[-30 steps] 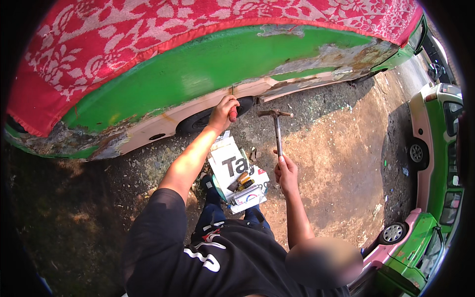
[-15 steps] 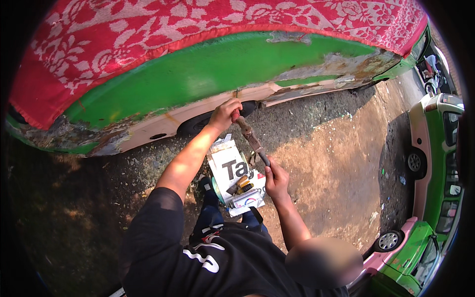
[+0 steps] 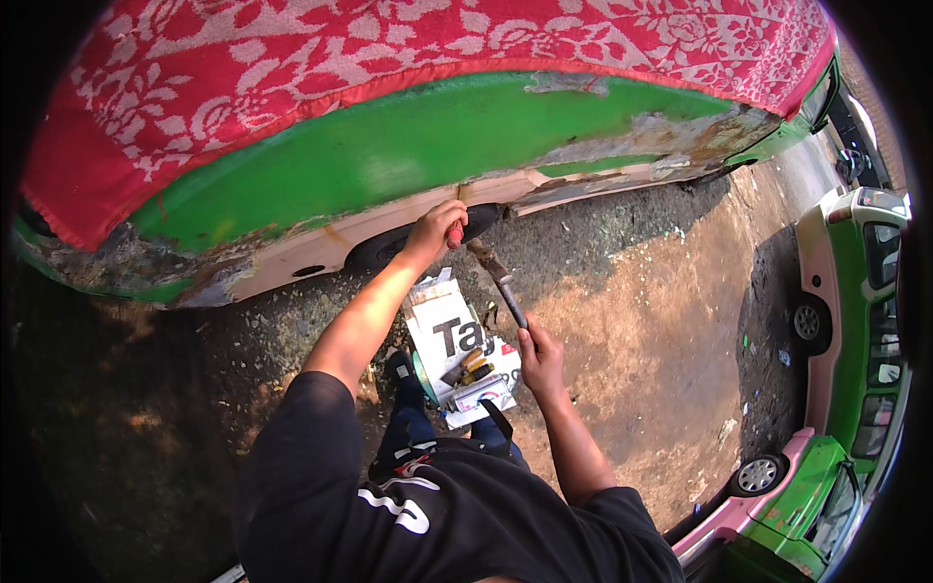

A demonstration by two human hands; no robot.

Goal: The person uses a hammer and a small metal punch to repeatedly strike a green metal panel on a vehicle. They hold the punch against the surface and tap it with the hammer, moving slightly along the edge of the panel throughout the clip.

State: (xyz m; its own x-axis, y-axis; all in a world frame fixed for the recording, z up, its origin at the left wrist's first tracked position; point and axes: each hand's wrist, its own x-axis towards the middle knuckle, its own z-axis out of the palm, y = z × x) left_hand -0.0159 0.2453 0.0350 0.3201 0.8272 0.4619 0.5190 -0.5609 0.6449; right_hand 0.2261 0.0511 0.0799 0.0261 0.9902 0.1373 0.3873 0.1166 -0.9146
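My left hand [image 3: 435, 233] is closed around a red-handled tool [image 3: 455, 234], its handle end facing me. A thin shaft seems to reach from that fist to the lower pink edge of the green car panel [image 3: 379, 170]; its tip is too small to make out. In my right hand [image 3: 542, 361] is a hammer [image 3: 509, 300], gripped by the dark lower handle. Its worn brownish head lies just right of and below the red handle, with a small gap between them. Patches of bare, rusty metal and filler mark the car's side.
A red floral cloth [image 3: 321, 49] covers the car's upper part. Below my hands a white board [image 3: 437, 316] carries yellow-handled tools [image 3: 473, 366] and a white container [image 3: 481, 393]. The car's wheel [image 3: 377, 249] is beside my left forearm. Another green and pink vehicle [image 3: 821, 379] stands at right.
The hammer head has drawn back from the end of the red handle, down toward me. My left hand has shifted slightly left and lower, still against the car's side.
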